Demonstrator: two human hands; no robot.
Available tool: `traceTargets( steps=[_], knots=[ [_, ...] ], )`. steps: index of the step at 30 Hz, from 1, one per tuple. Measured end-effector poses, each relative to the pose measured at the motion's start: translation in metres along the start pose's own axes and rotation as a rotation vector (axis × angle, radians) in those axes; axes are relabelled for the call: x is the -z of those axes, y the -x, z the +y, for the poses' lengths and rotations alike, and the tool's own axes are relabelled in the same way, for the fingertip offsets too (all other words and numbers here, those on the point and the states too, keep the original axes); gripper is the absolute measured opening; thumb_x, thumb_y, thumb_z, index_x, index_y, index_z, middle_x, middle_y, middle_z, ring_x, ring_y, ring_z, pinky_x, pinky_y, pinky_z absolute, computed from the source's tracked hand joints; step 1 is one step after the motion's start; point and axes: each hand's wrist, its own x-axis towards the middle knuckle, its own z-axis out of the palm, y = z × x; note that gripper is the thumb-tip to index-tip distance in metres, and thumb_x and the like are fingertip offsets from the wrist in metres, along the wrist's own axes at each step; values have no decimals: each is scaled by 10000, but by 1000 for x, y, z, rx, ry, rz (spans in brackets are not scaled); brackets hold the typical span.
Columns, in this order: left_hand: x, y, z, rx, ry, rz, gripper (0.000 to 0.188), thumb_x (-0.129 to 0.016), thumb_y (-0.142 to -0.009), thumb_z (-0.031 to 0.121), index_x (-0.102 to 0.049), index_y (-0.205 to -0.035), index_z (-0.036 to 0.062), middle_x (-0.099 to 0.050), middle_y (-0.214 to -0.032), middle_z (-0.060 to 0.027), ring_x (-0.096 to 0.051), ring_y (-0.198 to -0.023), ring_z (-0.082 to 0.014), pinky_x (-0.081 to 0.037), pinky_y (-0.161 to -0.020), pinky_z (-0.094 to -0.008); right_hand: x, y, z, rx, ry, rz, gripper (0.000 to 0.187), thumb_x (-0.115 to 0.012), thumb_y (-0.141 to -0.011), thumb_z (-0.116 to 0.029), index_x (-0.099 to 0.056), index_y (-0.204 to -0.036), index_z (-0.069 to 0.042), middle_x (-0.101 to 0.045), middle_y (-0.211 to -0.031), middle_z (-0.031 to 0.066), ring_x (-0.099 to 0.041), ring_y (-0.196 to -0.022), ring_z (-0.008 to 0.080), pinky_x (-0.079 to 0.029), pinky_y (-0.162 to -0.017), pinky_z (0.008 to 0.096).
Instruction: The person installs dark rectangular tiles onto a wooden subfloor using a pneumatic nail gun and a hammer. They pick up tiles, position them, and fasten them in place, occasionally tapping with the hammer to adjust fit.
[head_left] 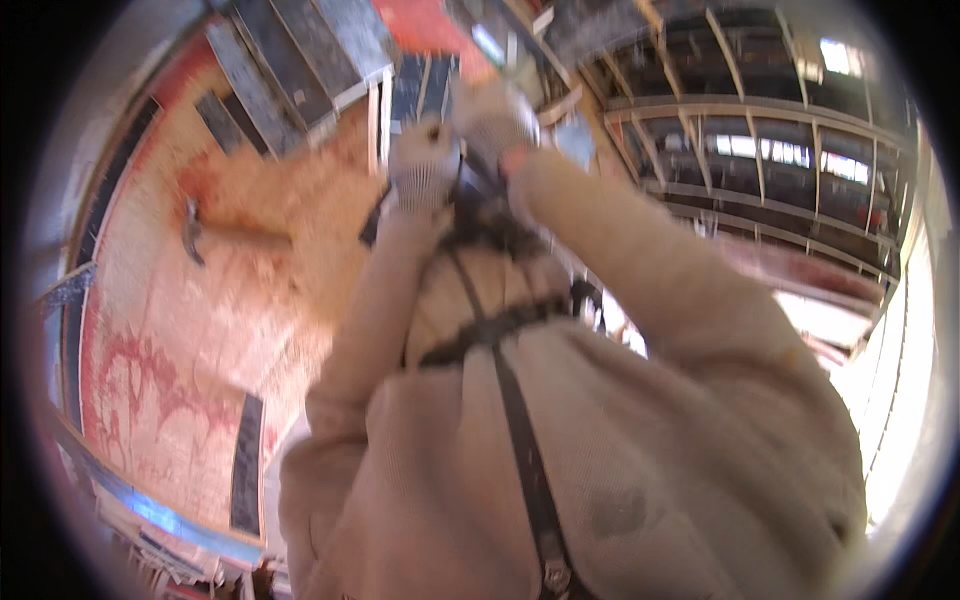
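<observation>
Both my arms reach forward in light brown sleeves, with pale knit gloves on the hands. My left hand (pixel 425 160) is curled closed beside dark, narrow pieces, and whatever lies inside its fingers is hidden. Slightly farther forward and to the right, my right hand (pixel 493 112) is also closed, smeared by motion. What it grips cannot be made out. A dark shape shows between and just below the two hands. Off to the left, a hammer (pixel 240 234) with a curved metal head lies on a reddish-stained wooden panel (pixel 200 330).
Dark boards (pixel 285 65) with pale edges lie at the far left. Large framed dark panels (pixel 760 130) with wooden ribs stand on the right. A dark strip (pixel 246 465) lies near the panel's lower edge, by a bluish metal rail (pixel 170 520). Dark straps cross my front.
</observation>
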Motion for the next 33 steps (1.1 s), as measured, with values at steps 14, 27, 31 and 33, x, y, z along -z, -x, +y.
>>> traceTargets(
  steps=[14, 27, 31, 33],
  knots=[
    [34, -10, -29, -24, 968, -321, 453, -506, -1117, 429, -695, -1303, 61, -640, -999, -8, -590, -880, -90, -532, -826, -260, 37, 17, 20, 278, -314, -85, 259, -566, -1026, -300, -738, -1102, -123, -759, -879, 105, -754, -855, 265, -594, -771, 411],
    [35, -13, -30, 47, 960, -381, 488, -484, -1121, 430, -692, -1183, -7, -617, -938, -33, -588, -865, -124, -521, -802, -286, 20, 14, 20, 364, -443, -27, 298, -574, -1064, -327, -716, -1000, -73, -711, -696, 80, -717, -626, 184, -568, -590, 338],
    [37, -13, -30, 55, 940, -421, 517, -500, -1106, 480, -671, -1183, -2, -652, -1019, -42, -620, -907, -124, -550, -860, -296, 19, 16, 19, 351, -566, -68, 250, -591, -1055, -281, -715, -1000, -71, -701, -680, 69, -715, -625, 171, -564, -584, 324],
    [37, -14, -30, 59, 933, -427, 512, -497, -1108, 474, -669, -1179, -2, -654, -1017, -48, -623, -905, -129, -551, -861, -301, 16, 15, 21, 388, -568, -33, 230, -604, -1046, -269, -716, -1000, -73, -697, -679, 69, -703, -610, 165, -552, -571, 321]
  ],
)
